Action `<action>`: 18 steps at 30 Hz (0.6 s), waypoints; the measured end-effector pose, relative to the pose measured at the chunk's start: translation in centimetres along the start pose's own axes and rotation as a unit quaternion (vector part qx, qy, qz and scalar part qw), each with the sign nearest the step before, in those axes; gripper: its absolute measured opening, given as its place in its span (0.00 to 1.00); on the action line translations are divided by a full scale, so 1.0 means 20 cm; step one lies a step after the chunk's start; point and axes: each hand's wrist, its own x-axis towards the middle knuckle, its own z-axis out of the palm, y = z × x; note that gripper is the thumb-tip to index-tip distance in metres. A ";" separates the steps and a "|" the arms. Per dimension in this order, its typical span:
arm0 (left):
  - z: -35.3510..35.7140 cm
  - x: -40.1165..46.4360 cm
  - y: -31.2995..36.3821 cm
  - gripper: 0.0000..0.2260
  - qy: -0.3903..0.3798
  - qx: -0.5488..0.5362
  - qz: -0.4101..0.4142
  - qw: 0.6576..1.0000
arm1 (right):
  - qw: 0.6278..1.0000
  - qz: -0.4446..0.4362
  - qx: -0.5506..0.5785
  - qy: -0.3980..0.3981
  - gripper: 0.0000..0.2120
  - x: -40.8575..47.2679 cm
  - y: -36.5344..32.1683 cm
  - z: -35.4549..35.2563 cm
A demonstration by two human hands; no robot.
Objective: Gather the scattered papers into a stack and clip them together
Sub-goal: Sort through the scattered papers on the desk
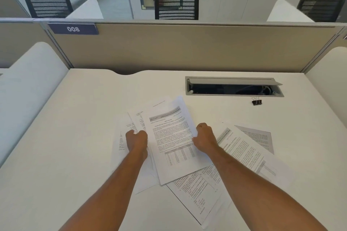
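Several printed white sheets lie fanned over the middle of the white desk [65,137]. My left hand [136,141] and my right hand [203,139] each grip a side edge of a loose bundle of papers [170,137], its top sheet showing text and a table. More sheets stay flat on the desk: one under my right forearm [242,148], one near the front edge [197,193], one at the far right [257,137], and one left of my left hand [120,142]. A black binder clip [256,101] stands alone at the back right, away from both hands.
An open grey cable tray [232,87] is set into the desk behind the clip. A beige partition [178,47] with a "008" label closes the back; white side panels [28,84] flank the desk. Black chairs stand beyond the partition.
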 end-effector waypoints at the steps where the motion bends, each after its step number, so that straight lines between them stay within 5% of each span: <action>1: 0.00 0.00 0.00 0.17 0.002 0.005 0.010 1.000 | 1.000 0.000 0.001 0.002 0.19 0.00 0.00 0.00; 7: -0.06 0.05 -0.02 0.11 -0.007 0.062 0.027 0.998 | 1.000 0.011 0.017 0.003 0.17 0.01 0.01 0.00; 10: -0.06 0.05 -0.02 0.05 -0.077 0.065 0.004 0.995 | 1.000 0.012 0.026 0.004 0.16 0.02 0.01 0.00; 18: -0.02 -0.04 -0.09 0.16 -0.190 0.091 0.013 0.978 | 0.990 0.052 0.132 -0.023 0.14 0.02 0.01 -0.04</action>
